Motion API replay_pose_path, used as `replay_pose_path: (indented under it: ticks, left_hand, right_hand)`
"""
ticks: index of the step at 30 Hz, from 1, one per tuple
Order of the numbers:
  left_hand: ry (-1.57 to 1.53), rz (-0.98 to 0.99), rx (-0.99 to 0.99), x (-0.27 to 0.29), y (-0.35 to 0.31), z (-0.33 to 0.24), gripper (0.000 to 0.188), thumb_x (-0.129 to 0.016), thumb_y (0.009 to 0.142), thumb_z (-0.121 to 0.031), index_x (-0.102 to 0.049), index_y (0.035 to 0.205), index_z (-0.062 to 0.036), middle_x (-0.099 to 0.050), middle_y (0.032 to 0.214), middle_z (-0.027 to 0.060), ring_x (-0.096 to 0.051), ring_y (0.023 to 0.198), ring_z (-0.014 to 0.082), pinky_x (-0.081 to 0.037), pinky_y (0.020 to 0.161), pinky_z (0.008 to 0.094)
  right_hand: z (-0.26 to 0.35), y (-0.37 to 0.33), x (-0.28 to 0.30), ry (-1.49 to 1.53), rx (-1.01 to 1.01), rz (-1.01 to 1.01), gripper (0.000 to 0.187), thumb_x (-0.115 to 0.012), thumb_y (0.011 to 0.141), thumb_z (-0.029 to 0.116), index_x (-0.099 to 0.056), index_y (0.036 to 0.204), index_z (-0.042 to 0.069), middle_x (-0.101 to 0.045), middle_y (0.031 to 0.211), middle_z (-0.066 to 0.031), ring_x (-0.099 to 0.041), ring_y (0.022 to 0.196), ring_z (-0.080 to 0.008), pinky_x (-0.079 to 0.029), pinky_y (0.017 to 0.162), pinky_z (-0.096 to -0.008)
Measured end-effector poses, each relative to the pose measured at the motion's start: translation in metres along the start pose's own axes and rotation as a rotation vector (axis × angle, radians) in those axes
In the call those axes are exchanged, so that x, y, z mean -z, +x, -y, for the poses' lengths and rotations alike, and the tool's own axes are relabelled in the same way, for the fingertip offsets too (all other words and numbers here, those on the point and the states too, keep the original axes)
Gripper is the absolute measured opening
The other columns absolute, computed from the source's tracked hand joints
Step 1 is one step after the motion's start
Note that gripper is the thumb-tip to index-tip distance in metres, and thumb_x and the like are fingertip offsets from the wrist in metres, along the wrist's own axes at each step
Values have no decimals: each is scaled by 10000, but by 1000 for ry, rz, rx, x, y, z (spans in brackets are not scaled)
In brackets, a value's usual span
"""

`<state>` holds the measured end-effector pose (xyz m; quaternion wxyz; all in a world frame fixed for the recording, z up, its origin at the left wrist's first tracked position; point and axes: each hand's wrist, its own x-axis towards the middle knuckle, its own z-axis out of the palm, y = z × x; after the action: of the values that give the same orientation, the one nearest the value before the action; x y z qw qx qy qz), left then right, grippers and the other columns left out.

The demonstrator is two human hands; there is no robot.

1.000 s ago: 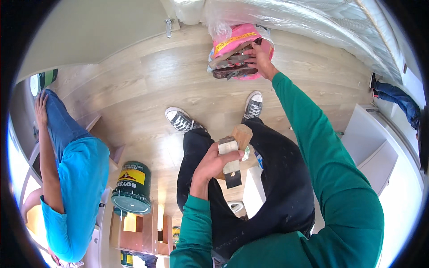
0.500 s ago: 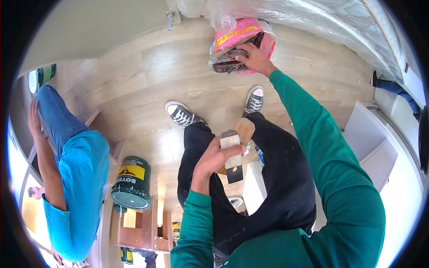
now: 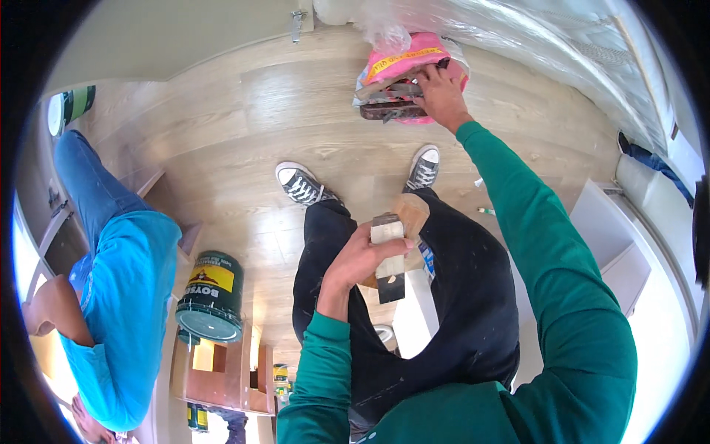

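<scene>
Pink bag, one, in the head view: it lies on the wood floor beyond the person's feet, its mouth open toward them, with one yellow band across it. At least two dark tools lie overlapped in the mouth; their exact number cannot be told. One block, pale with dark ends, stands out in front of one piece of wood, above the gap between the thighs. Two shoes, black with white toes, rest on the floor, well apart. One large green bucket is at left, and one smaller tub at the upper left. One co-worker in a blue shirt is at the left side, body turned away from the bag.

The right arm is stretched far forward, elbow nearly straight, in a green sleeve. The right hand is back up, fingers parted and curved down over the tools at the bag's right side; whether they grip one cannot be told. The left forearm rises from the lower edge, wrist slightly bent. The left hand is closed on the block, thumb laid across its pale face.
</scene>
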<state>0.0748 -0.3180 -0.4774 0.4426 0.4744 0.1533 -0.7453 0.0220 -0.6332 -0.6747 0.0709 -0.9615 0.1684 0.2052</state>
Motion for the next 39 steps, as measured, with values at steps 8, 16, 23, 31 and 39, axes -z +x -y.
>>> replay_pose_path:
  ticks: [8, 16, 23, 31, 39]
  left_hand:
    - [-125, 76, 24, -5, 7, 12, 391, -834, 853, -180, -695, 1153, 28, -770, 1012, 115, -738, 909, 210, -584, 851, 347]
    - [-528, 125, -154, -12, -28, 58, 481, -707, 970, -221, -584, 1376, 7, -725, 1157, 142, -740, 1012, 282, -617, 894, 430]
    - [-476, 4, -402, -41, -158, 23, 500, -736, 978, -273, -578, 1384, -29, -715, 1208, 117, -725, 1063, 258, -608, 929, 424]
    - [-695, 536, -811, -76, -347, -22, 645, -745, 936, -325, -551, 1457, 2, -570, 1510, 202, -547, 1405, 350, -495, 1136, 517]
    - [-786, 403, -1144, -109, -408, 25, 920, -827, 852, -426, -373, 1618, -195, -329, 1679, 200, -419, 1487, 462, -380, 1205, 623]
  right_hand:
    - [-13, 3, 14, -58, 83, 35, 245, -643, 916, 163, -723, 1109, 35, -685, 1197, -152, -646, 1155, -351, -544, 930, -511]
    - [-11, -151, 167, 1001, -781, 166, 329, -755, 955, 328, -692, 1060, 23, -712, 948, -137, -671, 869, -211, -535, 746, -407]
    - [87, -289, 324, 2040, -719, 341, 347, -714, 1000, 140, -574, 1308, 59, -710, 1143, -74, -696, 913, -164, -591, 804, -321]
    - [227, -350, 533, 1759, -283, 625, 411, -681, 1001, 99, -505, 1370, 56, -705, 1195, -106, -717, 973, -194, -601, 858, -344]
    - [281, -372, 568, 1111, 257, 408, 336, -655, 1015, 147, -478, 1261, 1, -648, 1062, -156, -672, 879, -249, -546, 796, -398]
